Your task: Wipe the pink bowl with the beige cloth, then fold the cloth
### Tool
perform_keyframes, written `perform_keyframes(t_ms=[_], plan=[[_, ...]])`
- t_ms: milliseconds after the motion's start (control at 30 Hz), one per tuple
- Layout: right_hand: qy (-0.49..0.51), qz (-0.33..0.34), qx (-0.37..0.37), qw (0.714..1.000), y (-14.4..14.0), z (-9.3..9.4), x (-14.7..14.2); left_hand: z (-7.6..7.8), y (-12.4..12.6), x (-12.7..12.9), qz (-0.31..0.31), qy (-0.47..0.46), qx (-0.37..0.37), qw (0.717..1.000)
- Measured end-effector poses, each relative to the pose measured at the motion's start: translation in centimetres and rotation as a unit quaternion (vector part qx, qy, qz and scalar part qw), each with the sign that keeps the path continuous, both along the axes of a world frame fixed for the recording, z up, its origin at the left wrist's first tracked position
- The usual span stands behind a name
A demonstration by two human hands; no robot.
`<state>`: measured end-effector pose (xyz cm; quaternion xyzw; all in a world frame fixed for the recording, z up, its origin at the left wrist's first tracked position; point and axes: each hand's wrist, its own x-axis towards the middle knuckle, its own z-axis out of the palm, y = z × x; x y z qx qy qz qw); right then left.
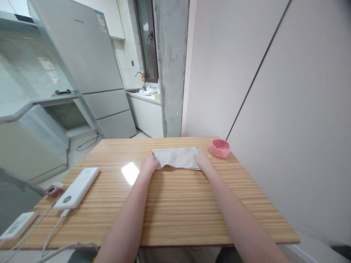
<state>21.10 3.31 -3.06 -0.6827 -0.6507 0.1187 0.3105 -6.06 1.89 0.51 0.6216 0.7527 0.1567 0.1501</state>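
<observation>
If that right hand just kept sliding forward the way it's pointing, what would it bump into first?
The right hand grips the grey cloth and points toward the table's far edge. Probably nothing there; the pink dish sits off to its right, though depth is unclear.

Wooden striped-grain bench [170, 204]: one.
Folded pale grey cloth [177, 157]: one, lying on the bench.
Bare hands: two, a left hand [148, 164] and a right hand [202, 160], one at each end of the cloth, each grip closed on its edge.
Pink round dish [219, 148]: one.
White slab-shaped power bank [77, 187]: one.
White flat device with a small screen [18, 225]: one.
White cables [52, 233]: at least two; the exact count cannot be told.
Small red-and-white object [53, 190]: one.
Grey refrigerator [90, 62]: one.
Metal tap [141, 77]: one.
</observation>
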Motion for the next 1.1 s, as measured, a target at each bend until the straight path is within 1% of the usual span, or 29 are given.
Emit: perform_keyframes(t_ms=[67,133,233,400,533,600,700,833,933,1100], plan=[[0.011,-0.020,0.010,1.000,0.3,0.0,0.2,0.0,-0.1,0.2,-0.005,0.007,0.023,1.000],[0.018,-0.034,0.012,0.999,0.4,0.0,0.3,0.0,-0.1,0.3,0.005,0.008,0.063,0.998],[0.009,-0.034,-0.008,0.999,0.3,0.2,0.4,-0.1,-0.1,0.2,0.023,0.000,0.095,0.995],[-0.030,-0.058,-0.033,0.997,-0.2,0.7,0.3,0.0,-0.1,0.0,0.023,0.015,0.103,0.994],[-0.047,-0.031,-0.057,0.997,-0.3,1.2,0.3,0.2,-0.1,-0.1,0.008,0.023,0.103,0.994],[-0.049,-0.019,-0.067,0.996,-0.4,1.3,0.3,0.2,-0.1,-0.1,-0.001,0.021,0.086,0.996],[-0.043,-0.020,-0.072,0.996,-0.5,1.5,0.2,0.2,-0.1,0.0,-0.005,0.021,0.067,0.998],[-0.039,-0.029,-0.072,0.996,-0.6,1.6,0.1,0.5,-0.2,0.1,0.003,0.022,0.084,0.996],[-0.039,-0.032,-0.084,0.995,-0.5,1.6,0.2,0.6,-0.2,-0.2,0.013,0.002,0.105,0.994],[-0.062,-0.037,-0.091,0.993,-0.2,1.3,0.4,0.2,0.3,-1.3,0.034,-0.017,0.108,0.993]])
